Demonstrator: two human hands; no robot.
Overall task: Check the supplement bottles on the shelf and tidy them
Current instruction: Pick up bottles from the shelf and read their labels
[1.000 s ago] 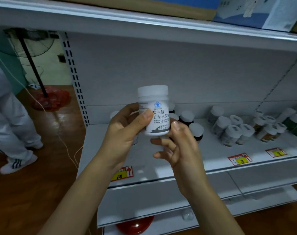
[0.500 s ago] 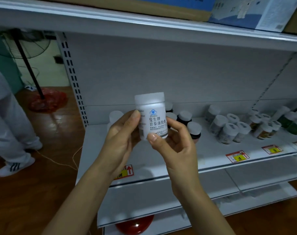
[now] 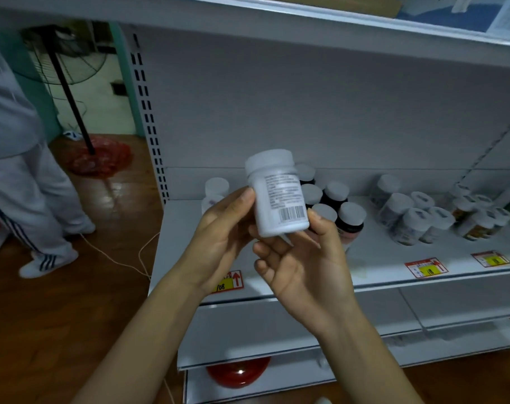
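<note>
Bottle: I see a white bottle [image 3: 277, 196] held up in front of the shelf [image 3: 379, 258], near the middle of my view. It is nearly upright with its cap on, and the barcode and fine print face me.
Contents: its wall is opaque, so I cannot tell what is inside.
Left hand [image 3: 221, 237]: grips the bottle from 9 o'clock, thumb on the wall and fingers behind it.
Right hand [image 3: 306, 269]: comes in from 5 o'clock, one fingertip on the lower right edge and the other fingers curled under the base.
Dark bottles [image 3: 350, 220]: at 3 o'clock, just behind the bottle, standing close together with white caps.
Clear bottles [image 3: 408, 220]: farther out at 3 o'clock, a white-capped cluster. Something shows through the walls, but it is too blurred for me to name.
White bottles [image 3: 216, 188]: at 9 o'clock, partly behind my left hand.
Tags [image 3: 425, 268]: red and yellow, along the shelf's front lip.
Red thing [image 3: 237, 373]: at 6 o'clock, low under the shelf.
Person [image 3: 23, 176]: at 9 o'clock on the wood floor [image 3: 58, 316], in grey clothes and white shoes.
Fan [image 3: 70, 62]: at 10 o'clock.
</note>
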